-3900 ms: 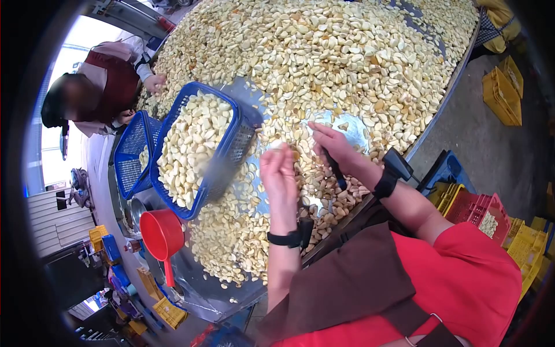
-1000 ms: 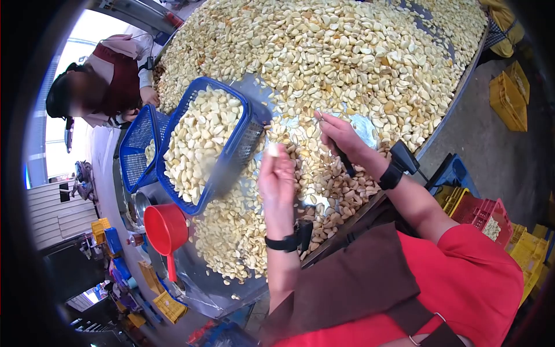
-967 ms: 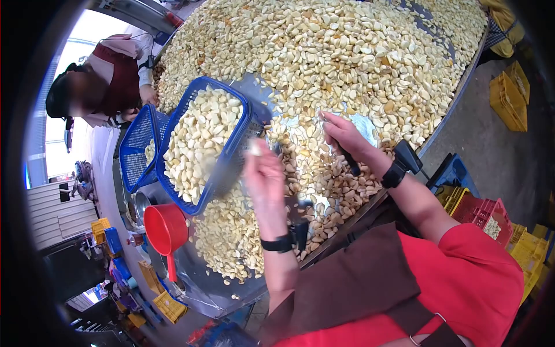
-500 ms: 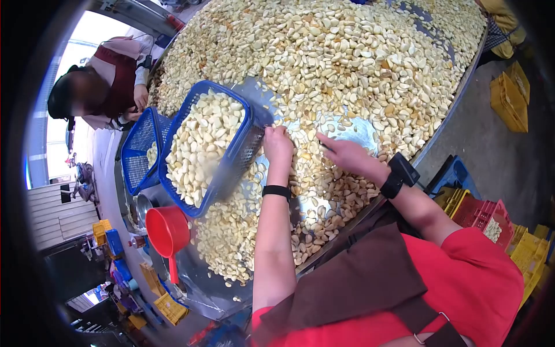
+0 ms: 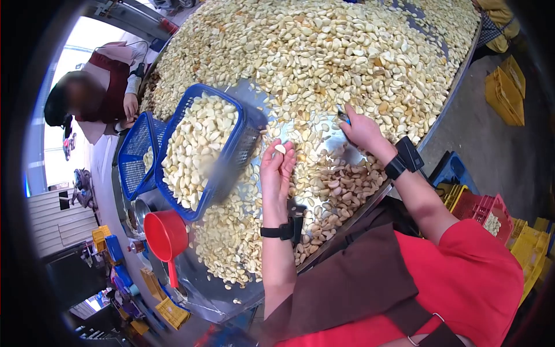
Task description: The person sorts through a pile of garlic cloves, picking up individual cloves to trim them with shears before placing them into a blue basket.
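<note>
My left hand (image 5: 277,169) is turned palm up over the metal table, with a pale nut-like piece (image 5: 280,148) held at its fingertips. To its right, my right hand (image 5: 363,132) is closed around a small tool (image 5: 343,117) with a blue part and a short metal end, at the edge of the heap of pale pieces (image 5: 341,52). Browner pieces (image 5: 352,184) lie below my right hand. Left of my left hand stands a blue basket (image 5: 238,136) full of larger white pieces (image 5: 199,139).
A second blue basket (image 5: 134,155) and a red scoop (image 5: 166,234) are at the left. Across the table's left side, a person in a dark apron (image 5: 114,84) has their hands near its edge. Yellow crates (image 5: 504,95) and a red crate (image 5: 488,211) stand at the right.
My left hand has rotated palm up and now shows a pale piece at its fingertips. My right hand has moved up and to the right with the tool.
</note>
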{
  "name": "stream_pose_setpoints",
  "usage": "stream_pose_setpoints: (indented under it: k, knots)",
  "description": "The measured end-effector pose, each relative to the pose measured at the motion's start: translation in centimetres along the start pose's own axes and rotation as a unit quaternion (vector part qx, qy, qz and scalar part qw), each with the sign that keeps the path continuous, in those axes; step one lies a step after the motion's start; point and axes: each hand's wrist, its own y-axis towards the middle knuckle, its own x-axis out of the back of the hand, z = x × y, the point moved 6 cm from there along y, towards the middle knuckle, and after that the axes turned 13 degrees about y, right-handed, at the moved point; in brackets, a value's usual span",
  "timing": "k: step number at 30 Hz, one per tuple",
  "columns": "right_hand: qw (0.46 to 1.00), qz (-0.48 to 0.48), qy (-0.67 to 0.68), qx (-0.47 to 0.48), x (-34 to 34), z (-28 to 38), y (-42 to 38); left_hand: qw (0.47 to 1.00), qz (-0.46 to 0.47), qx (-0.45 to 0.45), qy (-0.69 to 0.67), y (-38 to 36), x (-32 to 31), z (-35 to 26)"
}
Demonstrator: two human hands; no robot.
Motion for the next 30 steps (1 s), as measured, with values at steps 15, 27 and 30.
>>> stream_pose_setpoints:
  k: [15, 27, 30]
  knots:
    - [0.994, 0.061, 0.085, -0.007, 0.2, 0.4, -1.8, 0.975, 0.047, -0.134, -0.169, -2.8, 1.1, -8.4]
    - [0.927, 0.091, 0.127, 0.341, 0.2, 16.4, -5.9, 0.996, 0.039, -0.066, -0.036, -3.2, -3.2, -3.9]
    - [0.939, 0.127, 0.118, 0.297, -0.8, 15.4, -5.3, 0.999, 0.007, -0.048, -0.023, -3.2, -2.8, -3.3]
